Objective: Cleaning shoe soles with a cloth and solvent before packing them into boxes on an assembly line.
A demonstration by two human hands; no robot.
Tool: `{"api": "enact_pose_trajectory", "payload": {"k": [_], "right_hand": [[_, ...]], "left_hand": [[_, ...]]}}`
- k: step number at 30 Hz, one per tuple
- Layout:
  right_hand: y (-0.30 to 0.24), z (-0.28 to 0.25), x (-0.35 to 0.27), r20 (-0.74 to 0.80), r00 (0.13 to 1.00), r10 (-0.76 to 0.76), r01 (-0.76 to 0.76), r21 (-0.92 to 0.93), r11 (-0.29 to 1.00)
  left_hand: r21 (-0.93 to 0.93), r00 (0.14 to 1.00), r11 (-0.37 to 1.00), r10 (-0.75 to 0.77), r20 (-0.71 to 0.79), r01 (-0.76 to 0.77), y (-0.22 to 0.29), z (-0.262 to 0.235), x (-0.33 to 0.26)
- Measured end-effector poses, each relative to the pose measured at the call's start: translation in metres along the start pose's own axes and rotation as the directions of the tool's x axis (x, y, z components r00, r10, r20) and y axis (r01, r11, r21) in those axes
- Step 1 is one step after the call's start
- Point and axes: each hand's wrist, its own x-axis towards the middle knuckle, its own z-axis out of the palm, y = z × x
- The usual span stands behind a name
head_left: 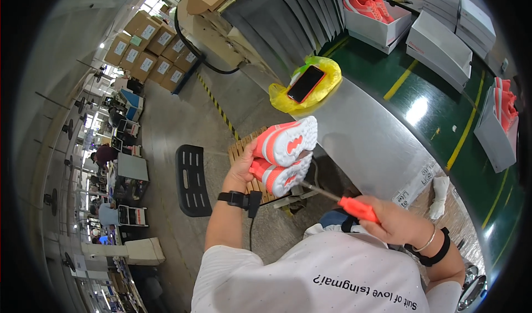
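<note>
My left hand [243, 166] is closed round the heel ends of a pair of coral sneakers, pressed one against the other. The upper sneaker [285, 142] and the lower sneaker [282, 175] both turn their white and coral soles outward to the right. In my right hand [390, 221] is a screwdriver-like tool [359, 208] with a red handle and a thin shaft. That shaft points left toward the lower sneaker's sole; whether its tip touches the sole I cannot tell.
A phone [306, 84] lies on a yellow plastic bag [327, 86] on the metal ledge [354, 130]. The green conveyor belt [421, 111] carries open shoe boxes [377, 31] with coral sneakers. White gloves [439, 196] lie beside the belt. A black stool [192, 180] stands left.
</note>
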Motion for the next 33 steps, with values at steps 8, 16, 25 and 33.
{"api": "enact_pose_trajectory", "payload": {"k": [8, 16, 25, 33], "right_hand": [[0.011, -0.005, -0.009, 0.067, 0.988, 0.141, -0.149, 0.145, 0.978], [0.057, 0.014, 0.007, 0.020, 0.986, 0.163, -0.164, 0.153, 0.974], [0.094, 0.029, 0.022, -0.197, 0.931, 0.307, -0.292, 0.099, 0.951], [0.123, 0.053, -0.020, -0.087, 0.935, 0.343, -0.338, 0.068, 0.939]], "left_hand": [[0.942, 0.904, -0.228, -0.403, 0.141, -0.248, 0.052, 0.104, -0.029], [0.452, 0.753, -0.625, -0.629, 0.192, -0.637, 0.004, 0.062, -0.050], [0.423, 0.682, -0.569, -0.706, 0.188, -0.705, -0.016, 0.056, -0.061], [0.419, 0.751, -0.635, -0.624, 0.216, -0.649, -0.017, 0.049, -0.055]]}}
